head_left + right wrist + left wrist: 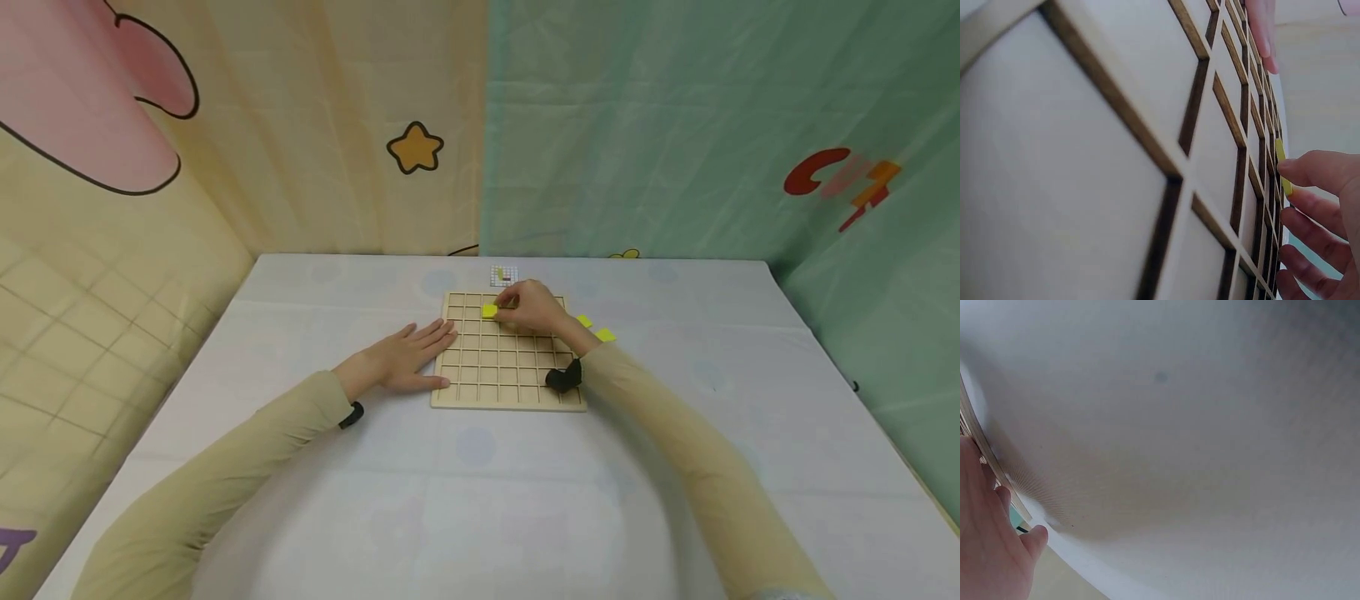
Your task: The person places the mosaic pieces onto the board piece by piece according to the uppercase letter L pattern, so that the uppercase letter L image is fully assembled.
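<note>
A wooden grid board [487,393] with square recesses lies on the table. My right hand [534,305] pinches a yellow square tile [489,311] between thumb and finger over the board's far rows, left of its middle. In the right wrist view the same tile [1283,165] is tilted at the grid, the thumb on one face. Whether it sits inside a recess cannot be told. With fingers spread, my left hand [408,357] rests on the board's left edge. The left wrist view shows part of that hand [994,531] beside the board's rim.
Two more yellow tiles lie right of the board, one tile [584,321] close to its edge and another tile [605,335] near the right wrist. A small printed grid card [504,276] lies behind the board. Patterned curtains [637,125] hang behind the white-covered table [465,500].
</note>
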Motion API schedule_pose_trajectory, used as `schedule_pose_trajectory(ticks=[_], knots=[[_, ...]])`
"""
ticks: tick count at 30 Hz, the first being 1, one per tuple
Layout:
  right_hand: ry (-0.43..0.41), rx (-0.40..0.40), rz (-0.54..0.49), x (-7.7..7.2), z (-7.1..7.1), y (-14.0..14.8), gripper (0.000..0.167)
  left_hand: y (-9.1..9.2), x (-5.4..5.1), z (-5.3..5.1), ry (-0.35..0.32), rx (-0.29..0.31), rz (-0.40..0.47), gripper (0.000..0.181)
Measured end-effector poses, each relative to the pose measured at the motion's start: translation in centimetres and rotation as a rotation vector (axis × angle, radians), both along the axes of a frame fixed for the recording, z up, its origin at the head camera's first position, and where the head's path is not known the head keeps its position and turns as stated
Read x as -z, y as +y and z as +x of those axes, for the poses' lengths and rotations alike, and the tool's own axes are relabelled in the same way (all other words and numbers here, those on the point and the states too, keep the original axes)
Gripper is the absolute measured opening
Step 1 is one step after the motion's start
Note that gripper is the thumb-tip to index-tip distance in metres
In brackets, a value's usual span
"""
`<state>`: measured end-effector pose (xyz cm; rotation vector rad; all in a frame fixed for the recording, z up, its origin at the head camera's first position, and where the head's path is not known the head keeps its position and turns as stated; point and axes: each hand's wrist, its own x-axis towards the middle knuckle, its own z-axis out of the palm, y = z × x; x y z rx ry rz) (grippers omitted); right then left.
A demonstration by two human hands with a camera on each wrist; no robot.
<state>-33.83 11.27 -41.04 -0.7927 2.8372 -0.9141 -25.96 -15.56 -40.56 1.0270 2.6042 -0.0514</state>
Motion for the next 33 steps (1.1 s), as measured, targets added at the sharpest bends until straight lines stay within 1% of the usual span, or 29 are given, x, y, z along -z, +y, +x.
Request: schedule_pose_trajectory(ticks=[6,15,25,29,33], knots=[[0.004,-0.001,0.0,0.0,-0.1,0.0,0.026,0.0,0.3,-0.1,0.008,0.002,-0.005,0.086],[0.016,-0.008,0.013,0.1,0.0,-0.2,0.028,-0.1,0.4,-0.2,0.011,0.0,-0.014,0.086],[0.032,-0.005,0.002,0.2,0.4,0.0,0.028,0.0,0.1,0.1,0.019,0.005,-0.019,0.086],[0.017,0.028,-0.01,0.1,0.7,0.4,0.027,0.0,0.1,0.1,0.034,0.012,-0.019,0.085],[0.022,0.062,-0.014,0.0,1.1,0.9,0.027,0.0,0.3,0.1,0.043,0.017,-0.011,0.085]])
